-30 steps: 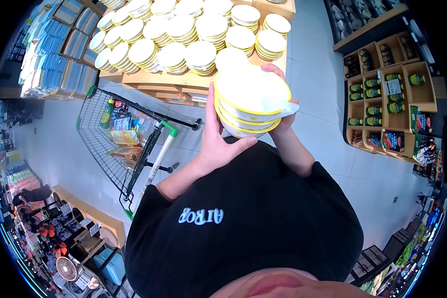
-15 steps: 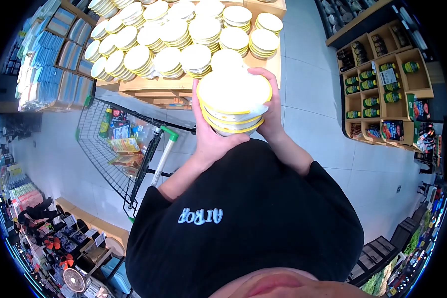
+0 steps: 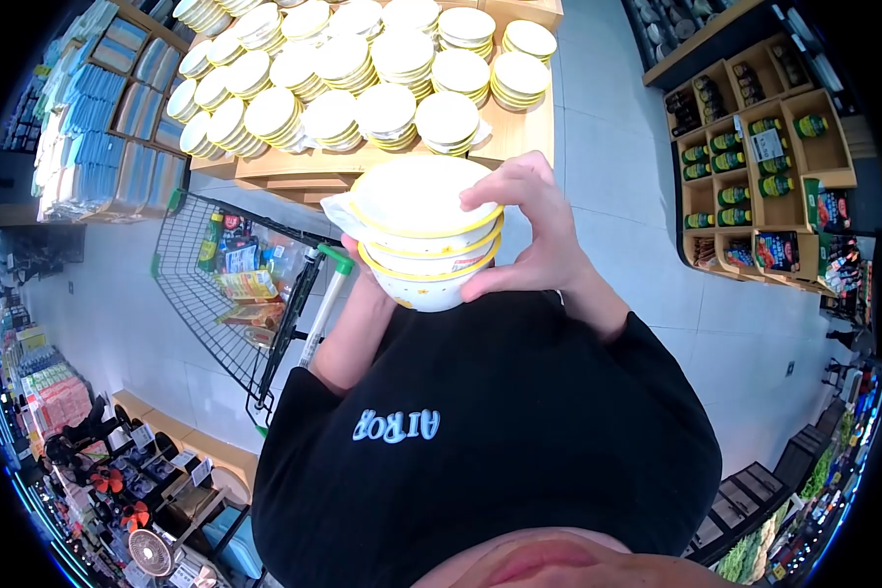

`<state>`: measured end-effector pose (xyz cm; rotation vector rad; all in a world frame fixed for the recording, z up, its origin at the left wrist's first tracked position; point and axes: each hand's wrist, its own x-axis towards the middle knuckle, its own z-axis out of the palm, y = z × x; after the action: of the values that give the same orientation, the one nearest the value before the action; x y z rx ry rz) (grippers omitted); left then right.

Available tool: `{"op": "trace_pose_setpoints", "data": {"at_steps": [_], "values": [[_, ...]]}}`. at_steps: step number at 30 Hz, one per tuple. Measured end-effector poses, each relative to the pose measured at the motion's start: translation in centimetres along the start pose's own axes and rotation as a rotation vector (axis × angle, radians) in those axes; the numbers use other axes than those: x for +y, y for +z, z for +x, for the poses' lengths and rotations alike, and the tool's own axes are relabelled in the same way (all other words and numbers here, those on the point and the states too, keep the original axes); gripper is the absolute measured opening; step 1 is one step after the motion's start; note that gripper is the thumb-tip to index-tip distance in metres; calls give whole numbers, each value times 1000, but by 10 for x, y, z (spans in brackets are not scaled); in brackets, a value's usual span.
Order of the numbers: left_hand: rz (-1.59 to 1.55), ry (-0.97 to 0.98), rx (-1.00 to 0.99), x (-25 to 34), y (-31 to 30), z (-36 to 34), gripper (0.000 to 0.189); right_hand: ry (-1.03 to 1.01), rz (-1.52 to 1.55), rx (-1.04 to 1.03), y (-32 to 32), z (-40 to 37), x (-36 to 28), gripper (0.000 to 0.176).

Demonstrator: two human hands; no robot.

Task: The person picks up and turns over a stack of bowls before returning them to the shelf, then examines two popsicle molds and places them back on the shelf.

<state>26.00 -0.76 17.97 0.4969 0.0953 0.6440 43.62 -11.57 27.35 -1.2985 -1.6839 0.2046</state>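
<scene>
Right hand (image 3: 534, 235) pinches 3 stacked bowls (image 3: 426, 240); left hand (image 3: 367, 288) (partly hidden) touches their side, grip unclear

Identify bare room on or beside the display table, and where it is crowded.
On the table, the near right corner is bare, bordered by the front right bowl stack and the table's edges. Open floor lies between the table and the wooden shelf unit. Bowl stacks crowd most of the visible tabletop.

Wooden table (image 3: 519, 130): yellow-rimmed white dish stacks (image 3: 386, 108) in rows on top.
</scene>
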Motion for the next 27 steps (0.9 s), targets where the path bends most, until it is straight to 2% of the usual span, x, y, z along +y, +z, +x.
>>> {"op": "trace_pose_setpoints", "data": {"at_steps": [1, 10, 13, 16, 22, 27], "values": [[-19, -3, -9, -1, -1, 1, 111, -37, 26, 47, 2, 3, 0, 68], [-114, -10, -52, -16, -3, 10, 112, -21, 2, 43, 2, 4, 4, 65], [-119, -16, -61, -17, -3, 11, 112, 49, 55, 36, 0, 3, 2, 66], [-115, -28, -67, -16, -5, 11, 112, 7, 102, -17, 2, 5, 13, 65], [-103, -73, -83, -15, -19, 19, 112, 384, 570, -171, 9, -11, 29, 70], [-90, -153, -81, -24, -31, 25, 112, 607, 728, -231, 6, -22, 37, 65]]}}
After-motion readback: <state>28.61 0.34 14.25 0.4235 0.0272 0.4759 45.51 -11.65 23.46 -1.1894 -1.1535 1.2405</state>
